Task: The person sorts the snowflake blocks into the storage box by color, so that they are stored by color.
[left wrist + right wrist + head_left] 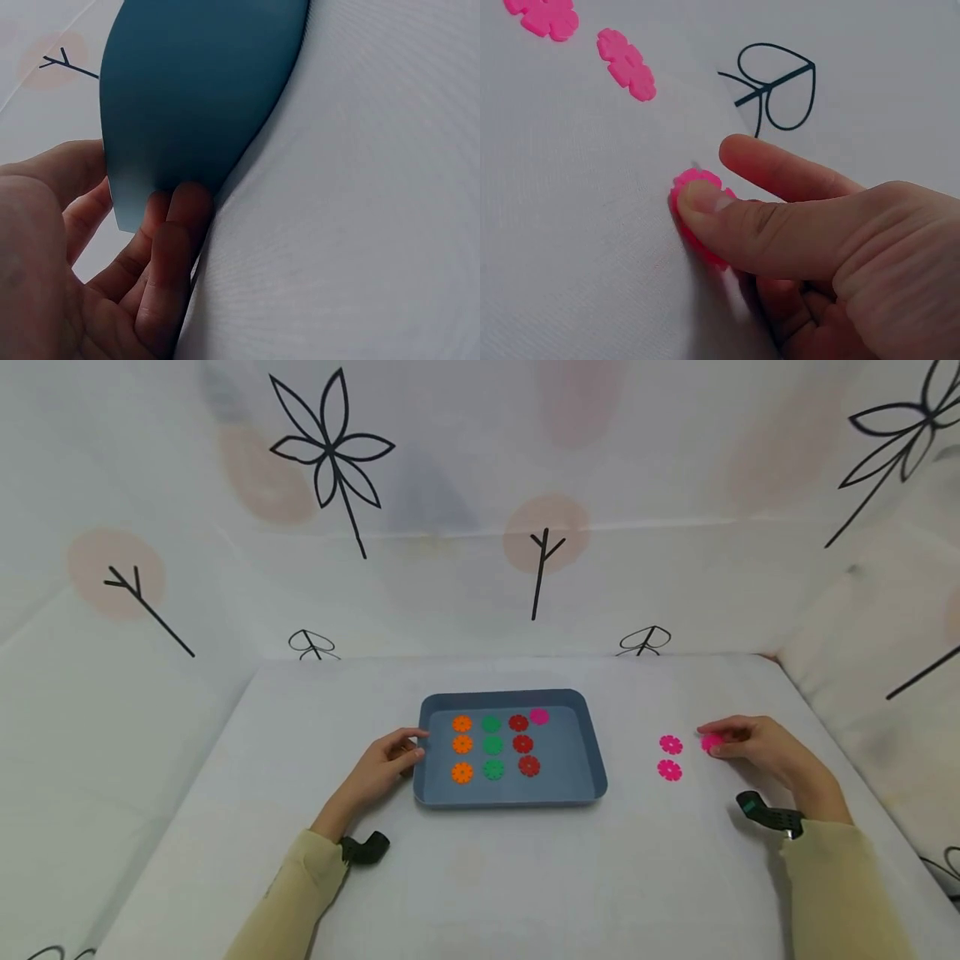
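Note:
My right hand (772,756) pinches a pink notched plastic disc (694,217), the thumb lying across its face and the index finger stretched out past it. Two more pink notched discs (671,757) lie on the table left of that hand. At the left end of the blue-grey tray (581,785), my left hand (381,768) grips the rim; in the left wrist view its fingers (169,262) press the outer wall (187,112). Inside the tray are columns of orange discs (462,744), green discs (492,745) and red discs (522,744), plus one pink disc (539,717) at the top right.
The tray stands on a white cloth-covered table (510,877). Pale fabric walls (450,593) with printed flowers and twigs rise behind and at the sides. A dark wrist device (768,812) sits on the right wrist, another (366,849) on the left.

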Available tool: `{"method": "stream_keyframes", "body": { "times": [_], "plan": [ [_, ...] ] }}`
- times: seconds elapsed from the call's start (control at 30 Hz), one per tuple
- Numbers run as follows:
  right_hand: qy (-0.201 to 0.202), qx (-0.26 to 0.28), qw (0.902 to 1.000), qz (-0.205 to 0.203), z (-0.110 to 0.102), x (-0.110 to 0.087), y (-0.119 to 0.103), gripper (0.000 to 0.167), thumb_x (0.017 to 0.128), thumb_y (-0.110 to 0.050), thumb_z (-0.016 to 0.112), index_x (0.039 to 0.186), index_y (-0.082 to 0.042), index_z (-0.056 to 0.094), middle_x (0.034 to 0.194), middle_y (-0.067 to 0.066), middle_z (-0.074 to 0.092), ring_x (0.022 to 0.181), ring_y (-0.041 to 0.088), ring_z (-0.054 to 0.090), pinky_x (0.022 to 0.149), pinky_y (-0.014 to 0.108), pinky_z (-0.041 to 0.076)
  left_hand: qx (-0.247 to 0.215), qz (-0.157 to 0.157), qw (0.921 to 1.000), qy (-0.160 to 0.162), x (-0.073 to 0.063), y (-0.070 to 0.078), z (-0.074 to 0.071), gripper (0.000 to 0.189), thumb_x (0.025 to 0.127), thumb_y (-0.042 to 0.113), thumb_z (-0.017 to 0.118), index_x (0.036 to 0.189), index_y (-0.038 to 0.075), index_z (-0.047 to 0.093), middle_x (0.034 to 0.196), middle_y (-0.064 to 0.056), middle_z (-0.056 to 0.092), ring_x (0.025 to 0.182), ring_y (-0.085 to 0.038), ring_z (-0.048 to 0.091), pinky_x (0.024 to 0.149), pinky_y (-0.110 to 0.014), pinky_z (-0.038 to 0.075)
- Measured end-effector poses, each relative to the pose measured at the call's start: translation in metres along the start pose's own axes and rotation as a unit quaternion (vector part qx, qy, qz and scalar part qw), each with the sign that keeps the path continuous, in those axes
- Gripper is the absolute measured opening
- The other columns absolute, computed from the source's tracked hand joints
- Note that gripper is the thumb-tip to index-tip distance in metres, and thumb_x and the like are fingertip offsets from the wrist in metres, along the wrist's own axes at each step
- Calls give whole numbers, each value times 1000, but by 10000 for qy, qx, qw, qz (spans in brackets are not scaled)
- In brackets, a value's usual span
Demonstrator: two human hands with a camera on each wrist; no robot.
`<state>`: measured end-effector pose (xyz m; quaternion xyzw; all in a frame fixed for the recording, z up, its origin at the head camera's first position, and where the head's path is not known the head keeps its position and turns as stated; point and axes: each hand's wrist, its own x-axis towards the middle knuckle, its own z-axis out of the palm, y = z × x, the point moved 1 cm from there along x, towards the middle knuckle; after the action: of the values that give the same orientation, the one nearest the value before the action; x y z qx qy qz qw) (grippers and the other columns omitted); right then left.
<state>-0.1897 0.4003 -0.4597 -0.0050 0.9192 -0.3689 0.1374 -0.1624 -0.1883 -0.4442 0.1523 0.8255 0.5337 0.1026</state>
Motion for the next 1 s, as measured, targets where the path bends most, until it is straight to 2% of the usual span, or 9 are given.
{"method": "stream_keyframes", "body": {
  "times": [0.2, 0.4, 0.5, 0.63, 0.83, 0.93, 1.0],
  "plan": [
    [-55, -70, 9999, 101, -2, 1, -1, 53, 89, -30, 75, 129, 2, 61, 114, 18, 56, 105, 34, 44, 76, 29, 47, 82, 48, 10000, 7, -1, -1, 0, 35, 102, 14, 59, 133, -2, 58, 96, -11, 60, 79, -35, 57, 65, -30, 47],
    [-63, 7, 9999, 82, -3, 0, 1, 48, 93, -31, 72, 125, 4, 62, 121, 23, 57, 111, 38, 43, 80, 33, 46, 76, 36, 10000, 21, 0, -1, -1, 35, 102, 15, 60, 133, -1, 58, 96, -10, 60, 79, -34, 57, 65, -29, 46],
    [-127, 39, 9999, 28, -3, -2, 3, 45, 97, -31, 66, 125, 4, 61, 124, 23, 57, 115, 39, 43, 81, 32, 46, 50, 6, 10000, -10, 0, 0, -1, 35, 102, 14, 59, 134, -1, 58, 97, -11, 60, 79, -34, 57, 65, -29, 46],
    [-87, 202, 9998, -17, -2, -4, 5, 44, 99, -33, 63, 125, 2, 61, 121, 19, 60, 112, 33, 47, 79, 25, 47, 56, 12, 10000, 0, 0, 1, -1, 35, 102, 13, 59, 133, -1, 58, 97, -12, 60, 79, -35, 57, 65, -29, 46],
    [262, 744, 9968, 100, 2, -5, 8, 47, 100, -39, 60, 125, 1, 57, 108, 2, 62, 97, 18, 51, 75, 21, 47, 54, 25, 10000, 8, 0, 2, 0, 35, 102, 14, 59, 133, -2, 58, 96, -11, 59, 79, -36, 57, 65, -30, 47],
    [495, 945, 9943, 94, 3, -5, 8, 50, 100, -40, 59, 128, 1, 54, 104, -9, 62, 95, 13, 51, 75, 18, 46, 68, 22, 10000, 10, -1, 2, 0, 35, 102, 14, 59, 133, -1, 58, 97, -10, 59, 79, -34, 57, 65, -31, 47],
    [635, 1019, 9927, 112, 4, -7, 9, 53, 100, -42, 58, 131, 1, 53, 106, -12, 61, 96, 11, 51, 75, 16, 46, 59, 24, 10000, 6, -1, 1, 1, 35, 102, 14, 59, 133, -1, 58, 97, -10, 59, 79, -33, 58, 65, -31, 47]
  ]
}}
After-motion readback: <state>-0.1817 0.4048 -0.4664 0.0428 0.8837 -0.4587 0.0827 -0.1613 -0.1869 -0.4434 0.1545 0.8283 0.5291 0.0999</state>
